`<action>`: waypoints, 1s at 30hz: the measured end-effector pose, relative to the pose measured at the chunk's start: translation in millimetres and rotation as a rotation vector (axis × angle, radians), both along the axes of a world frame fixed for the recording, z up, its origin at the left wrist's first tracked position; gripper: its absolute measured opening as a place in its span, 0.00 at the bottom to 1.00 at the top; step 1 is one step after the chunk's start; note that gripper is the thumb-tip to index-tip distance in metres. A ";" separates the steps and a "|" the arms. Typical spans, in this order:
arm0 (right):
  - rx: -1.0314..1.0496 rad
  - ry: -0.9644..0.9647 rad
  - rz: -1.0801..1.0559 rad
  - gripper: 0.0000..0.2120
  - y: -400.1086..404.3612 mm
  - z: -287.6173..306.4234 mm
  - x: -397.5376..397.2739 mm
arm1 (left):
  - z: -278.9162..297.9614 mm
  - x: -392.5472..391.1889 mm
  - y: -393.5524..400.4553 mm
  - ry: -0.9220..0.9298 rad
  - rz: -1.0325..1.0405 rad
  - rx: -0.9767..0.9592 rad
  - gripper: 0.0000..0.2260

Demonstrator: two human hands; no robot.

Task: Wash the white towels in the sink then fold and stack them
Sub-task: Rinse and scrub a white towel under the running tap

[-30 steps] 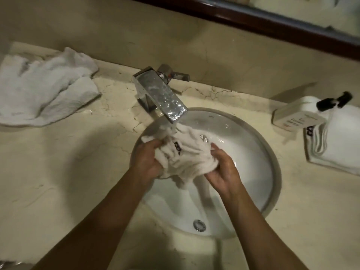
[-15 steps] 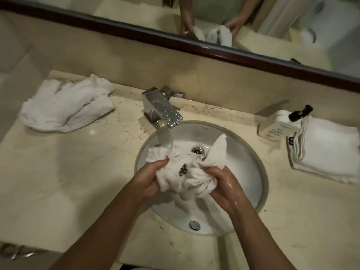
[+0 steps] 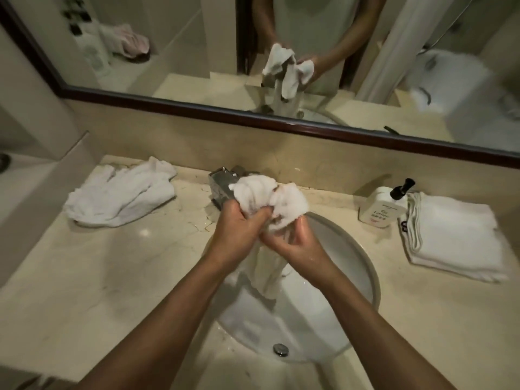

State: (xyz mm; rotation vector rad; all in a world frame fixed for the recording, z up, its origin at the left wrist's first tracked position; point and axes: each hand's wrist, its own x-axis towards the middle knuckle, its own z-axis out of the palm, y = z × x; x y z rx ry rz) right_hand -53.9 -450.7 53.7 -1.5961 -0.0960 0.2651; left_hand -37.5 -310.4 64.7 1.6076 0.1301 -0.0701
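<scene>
White wet towel (image 3: 270, 201): bunched into a wad above the far rim of the sink (image 3: 363, 266), its loose tail hanging down between the wrists into the basin.
Left hand (image 3: 236, 229): fingers curled round the left side of the wad, gripping it tight, just in front of the faucet.
Right hand (image 3: 295, 243): fingers curled up into the lower right of the same towel, gripping it; skin shines wet. Both hands sit touching each other over the sink.
Sink: round white basin set into the table (image 3: 98, 277), its chrome drain (image 3: 280, 349) at the near edge.
Faucet (image 3: 222, 187): square chrome spout behind the sink, half hidden by the towel.
Crumpled towel (image 3: 121, 192): white, lying loose on the table well to the left of the sink.
Folded towels (image 3: 455, 235): white stack lying flat on the table to the right of the sink.
Lotion bottle (image 3: 380, 208): white with a black pump, between the sink and the folded stack, just beside the stack's far left corner.
Mirror (image 3: 197, 52): dark-framed, on the wall behind the sink; it reflects the person's arms and the held towel.
Table: pale veined marble, with water drops around the near rim of the sink.
</scene>
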 end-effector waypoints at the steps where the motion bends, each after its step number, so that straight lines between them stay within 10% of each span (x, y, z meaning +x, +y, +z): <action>1: -0.056 -0.033 -0.032 0.22 6.5 2.4 2.4 | 8.1 -0.1 -3.8 -0.045 -0.010 0.041 0.05; 8: -0.147 -0.093 -0.283 0.08 16.6 41.2 23.2 | 45.4 5.6 -6.8 -0.339 -0.049 0.316 0.06; 13: 0.177 -0.061 -0.193 0.07 14.3 97.8 23.2 | 14.9 -15.5 0.8 -0.203 -0.106 0.123 0.23; 21: 0.427 -0.112 -0.347 0.08 18.6 171.4 34.9 | -10.8 -5.1 5.2 0.051 -0.473 0.252 0.16; 30: 0.721 0.080 -0.849 0.13 -62.0 90.0 19.2 | 6.5 6.0 65.4 -0.103 -0.659 0.635 0.15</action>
